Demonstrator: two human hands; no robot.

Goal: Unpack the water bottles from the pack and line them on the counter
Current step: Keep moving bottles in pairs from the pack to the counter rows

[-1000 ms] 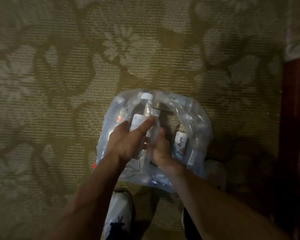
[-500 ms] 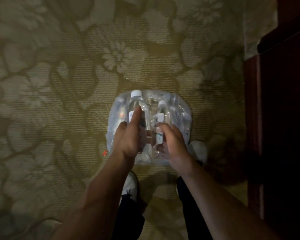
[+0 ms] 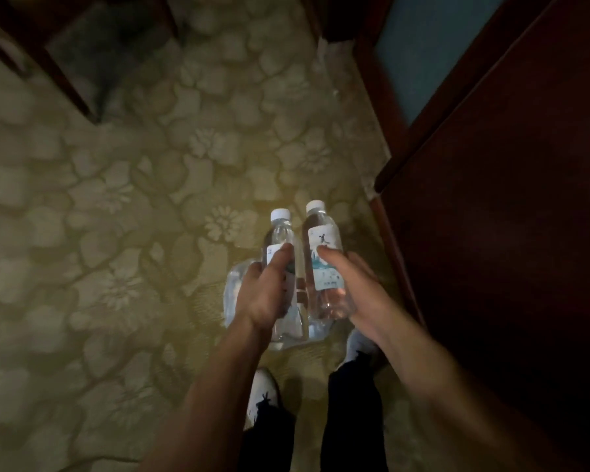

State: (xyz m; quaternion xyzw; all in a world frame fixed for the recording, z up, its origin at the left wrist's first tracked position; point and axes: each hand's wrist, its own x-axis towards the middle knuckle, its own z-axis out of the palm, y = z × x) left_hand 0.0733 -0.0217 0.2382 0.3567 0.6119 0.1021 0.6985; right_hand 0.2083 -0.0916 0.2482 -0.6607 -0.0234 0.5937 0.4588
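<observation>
I hold two clear water bottles with white caps side by side above the floor. My left hand (image 3: 264,289) grips the left bottle (image 3: 280,235) around its label. My right hand (image 3: 349,289) grips the right bottle (image 3: 322,243), whose white label faces me. Under my hands, the clear plastic pack (image 3: 234,294) lies on the carpet, mostly hidden by my hands and the bottles; I cannot tell how many bottles it holds.
A flowered beige carpet (image 3: 133,233) covers the floor. A dark red-brown wooden counter or cabinet (image 3: 508,233) fills the right side. More dark furniture (image 3: 65,46) stands at the top left. My white shoes (image 3: 263,393) show at the bottom.
Both hands have lifted a bottle each out of the pack and risen well above it. The view has pulled back and up, bringing the dark wooden furniture on the right closer.
</observation>
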